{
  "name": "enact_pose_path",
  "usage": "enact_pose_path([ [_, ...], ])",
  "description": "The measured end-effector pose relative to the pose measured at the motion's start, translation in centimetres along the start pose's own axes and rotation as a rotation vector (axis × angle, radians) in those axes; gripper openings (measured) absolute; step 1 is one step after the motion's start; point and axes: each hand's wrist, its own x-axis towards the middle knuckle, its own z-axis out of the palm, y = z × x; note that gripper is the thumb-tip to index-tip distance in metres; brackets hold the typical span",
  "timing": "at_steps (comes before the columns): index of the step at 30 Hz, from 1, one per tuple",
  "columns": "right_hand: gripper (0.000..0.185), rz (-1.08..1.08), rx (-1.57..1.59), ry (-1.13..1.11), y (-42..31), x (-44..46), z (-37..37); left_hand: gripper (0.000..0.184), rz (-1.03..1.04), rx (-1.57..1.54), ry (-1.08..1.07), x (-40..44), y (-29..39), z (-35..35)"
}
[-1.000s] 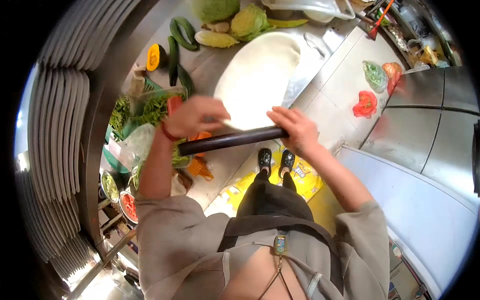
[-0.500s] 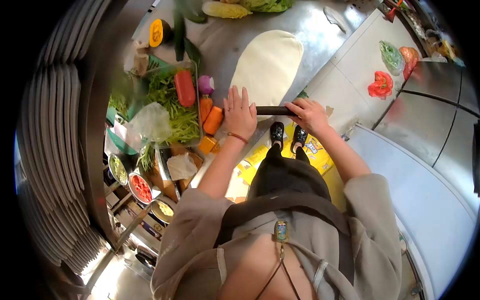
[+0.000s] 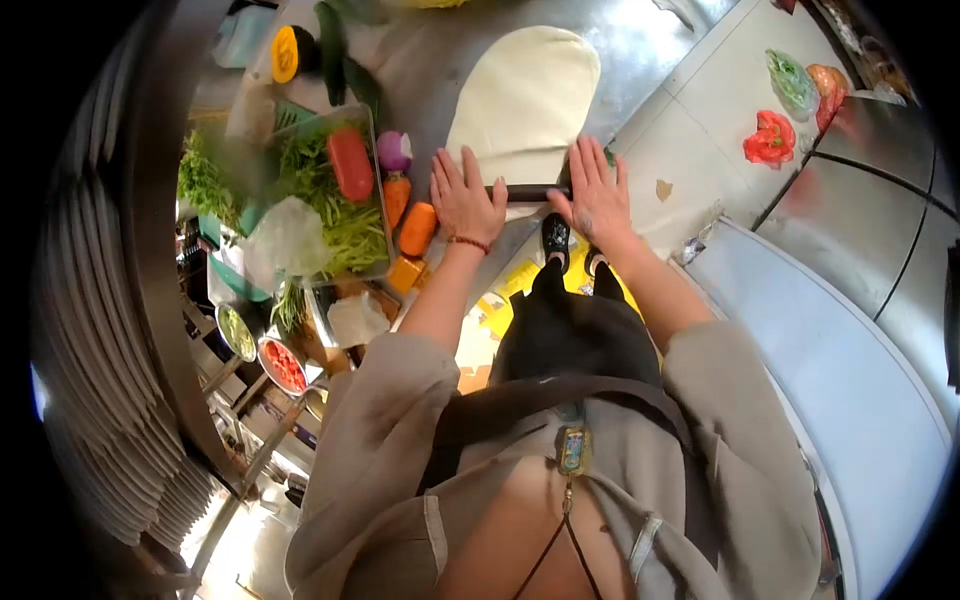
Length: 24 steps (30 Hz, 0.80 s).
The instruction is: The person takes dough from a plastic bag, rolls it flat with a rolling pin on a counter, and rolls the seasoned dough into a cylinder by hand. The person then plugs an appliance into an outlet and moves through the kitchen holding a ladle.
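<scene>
A flat oval sheet of pale dough (image 3: pixel 525 90) lies on the metal worktop, with a crease across its near part. Over its near end runs a dark rolling pin (image 3: pixel 527 193), set crosswise. My left hand (image 3: pixel 467 203) presses flat on the pin's left part, fingers stretched out. On the right part, my right hand (image 3: pixel 598 198) also lies with its fingers extended and the thumb pointing inward. Both hands touch the pin without wrapping round it, and they cover its ends.
Left of the dough are a clear tub (image 3: pixel 383 215) of greens, a purple onion (image 3: pixel 394 151), carrots (image 3: pixel 417 230), a cut pumpkin (image 3: pixel 292 54) and cucumbers (image 3: pixel 331 55). Bowls with chopped red pieces (image 3: pixel 283 366) stand lower left. A red bag (image 3: pixel 769 140) lies at right.
My right hand has gone from gripping the pin's end to lying flat with straight fingers. The pin sits farther onto the dough, and a crease now shows ahead of it.
</scene>
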Motion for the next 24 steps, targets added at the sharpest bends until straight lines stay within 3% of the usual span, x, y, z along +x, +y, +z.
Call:
enact_pose_path([
  [2,0.064,-0.075,0.128,0.017,-0.1,-3.5,0.1,0.062,0.040,-0.016,-0.021,-3.0,0.0,-0.8],
  [5,0.052,-0.064,0.201,-0.295,1.2,-4.0,-0.2,0.060,0.056,-0.057,-0.042,-4.5,-0.4,-1.0],
  [8,0.044,-0.140,0.102,0.086,2.0,-0.4,-1.7,0.064,0.059,-0.104,-0.006,-0.1,-0.4,-0.6],
  [10,0.055,0.054,0.088,0.079,1.6,2.4,-2.2,0.065,-0.004,-0.120,-0.003,5.3,0.5,0.0],
  [12,0.063,0.172,-0.010,0.092,2.7,6.4,-1.4,0.068,0.123,-0.029,0.044,10.2,0.5,0.6],
  [13,0.067,0.226,-0.078,-0.037,3.4,8.5,-0.9,0.069,0.143,0.012,0.031,12.3,0.5,1.0],
  [15,0.067,0.247,-0.086,-0.011,3.7,11.9,-2.1,0.072,0.129,0.011,-0.034,15.0,1.1,-0.1],
  [20,0.063,0.245,-0.052,0.139,5.7,18.5,-1.4,0.071,0.154,-0.155,0.109,21.5,-0.2,2.4],
  [24,0.067,0.195,-0.082,0.132,4.5,14.2,-1.2,0.070,0.100,0.032,0.119,17.7,0.3,1.1],
])
